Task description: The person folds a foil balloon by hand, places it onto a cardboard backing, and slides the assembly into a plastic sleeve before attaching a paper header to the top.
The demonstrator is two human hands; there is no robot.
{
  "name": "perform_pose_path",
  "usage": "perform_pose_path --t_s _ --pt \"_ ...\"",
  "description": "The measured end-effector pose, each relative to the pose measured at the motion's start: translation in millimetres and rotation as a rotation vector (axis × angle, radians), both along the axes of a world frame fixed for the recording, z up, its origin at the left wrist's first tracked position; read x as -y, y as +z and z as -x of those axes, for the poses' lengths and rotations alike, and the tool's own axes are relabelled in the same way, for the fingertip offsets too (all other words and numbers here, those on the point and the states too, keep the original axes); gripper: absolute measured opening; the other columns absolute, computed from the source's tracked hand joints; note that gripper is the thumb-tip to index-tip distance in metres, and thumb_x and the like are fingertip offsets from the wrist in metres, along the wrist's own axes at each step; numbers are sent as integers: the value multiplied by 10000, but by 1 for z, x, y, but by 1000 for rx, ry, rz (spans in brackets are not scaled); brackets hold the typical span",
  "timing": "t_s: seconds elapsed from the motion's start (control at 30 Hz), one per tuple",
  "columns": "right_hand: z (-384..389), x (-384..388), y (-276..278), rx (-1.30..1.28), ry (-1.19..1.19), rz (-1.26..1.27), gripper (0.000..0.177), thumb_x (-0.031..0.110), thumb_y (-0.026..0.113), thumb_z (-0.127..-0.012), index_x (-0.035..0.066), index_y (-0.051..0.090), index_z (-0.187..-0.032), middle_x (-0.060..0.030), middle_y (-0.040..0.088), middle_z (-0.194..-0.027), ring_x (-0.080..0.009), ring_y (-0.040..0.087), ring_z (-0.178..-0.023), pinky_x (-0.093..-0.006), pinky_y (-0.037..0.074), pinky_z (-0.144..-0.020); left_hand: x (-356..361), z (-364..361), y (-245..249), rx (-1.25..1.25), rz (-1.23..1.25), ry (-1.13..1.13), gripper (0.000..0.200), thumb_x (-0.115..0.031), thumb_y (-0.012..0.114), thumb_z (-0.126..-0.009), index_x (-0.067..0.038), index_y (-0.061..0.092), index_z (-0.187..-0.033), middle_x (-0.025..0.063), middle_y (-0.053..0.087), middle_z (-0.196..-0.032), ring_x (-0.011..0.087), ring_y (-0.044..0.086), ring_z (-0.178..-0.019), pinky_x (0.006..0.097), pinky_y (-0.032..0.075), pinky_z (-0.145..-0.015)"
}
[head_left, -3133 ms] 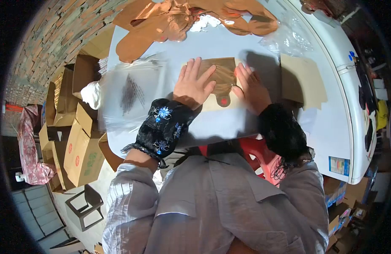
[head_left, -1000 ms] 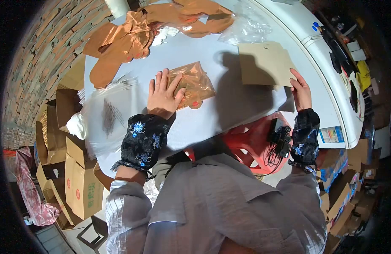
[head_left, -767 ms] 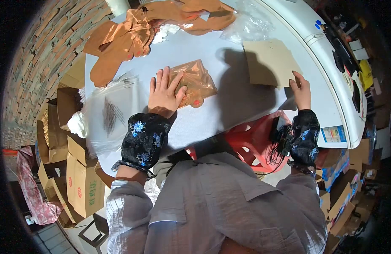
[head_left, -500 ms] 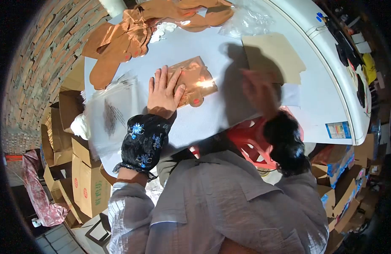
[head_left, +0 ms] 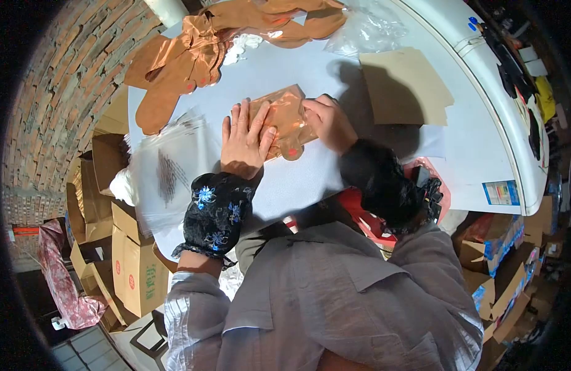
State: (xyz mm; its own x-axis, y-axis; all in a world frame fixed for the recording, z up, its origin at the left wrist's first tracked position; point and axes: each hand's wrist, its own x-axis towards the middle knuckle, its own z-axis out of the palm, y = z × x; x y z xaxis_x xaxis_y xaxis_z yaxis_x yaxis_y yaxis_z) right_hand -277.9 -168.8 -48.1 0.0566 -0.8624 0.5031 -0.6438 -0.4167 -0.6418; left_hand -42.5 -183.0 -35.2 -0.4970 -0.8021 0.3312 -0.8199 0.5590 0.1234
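A folded brown foil piece, shiny and with a rounded tab bearing a red mark, lies on the white table. My left hand rests flat on its left part, fingers spread. At its right edge my right hand has its fingers curled in, gripping the edge; the fingertips are partly hidden. Both forearms wear black sleeve covers. More brown foil pieces of the same look are heaped along the far left of the table, beside a crumpled white bit.
A stack of clear plastic bags lies left of my left hand. Tan card sheets lie to the right, with crumpled clear plastic behind. Cardboard boxes stand on the floor at left; a red stool is below the table edge.
My right hand has moved left from near the card sheets to the right edge of the foil piece, and its fingers have curled in. My left hand stays on the piece.
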Motion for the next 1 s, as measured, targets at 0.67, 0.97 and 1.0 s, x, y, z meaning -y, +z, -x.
perform_pose_path --t_s 0.67,0.97,1.0 --pt "2 -33 41 -389 413 194 374 81 754 -723 107 642 -1079 -65 565 -1186 -295 520 -1085 -423 434 -968 0 -1 -5 46 57 17 627 -591 471 -955 -290 424 -1503 203 300 -1579 397 278 -1461 587 231 -1148" --pt "-15 -7 22 -202 213 208 108 137 754 -819 63 677 -812 -37 602 -873 -251 505 -880 -339 437 -789 1 -1 -8 60 109 25 555 -547 427 -992 -317 429 -1496 196 316 -1571 405 328 -1433 572 253 -1144" --pt "-16 -6 19 -210 203 182 119 151 759 -803 73 670 -800 -43 600 -868 -258 510 -876 -353 438 -794 1 -1 -8 64 102 27 558 -555 420 -992 -317 428 -1496 195 315 -1571 404 324 -1436 573 252 -1145"
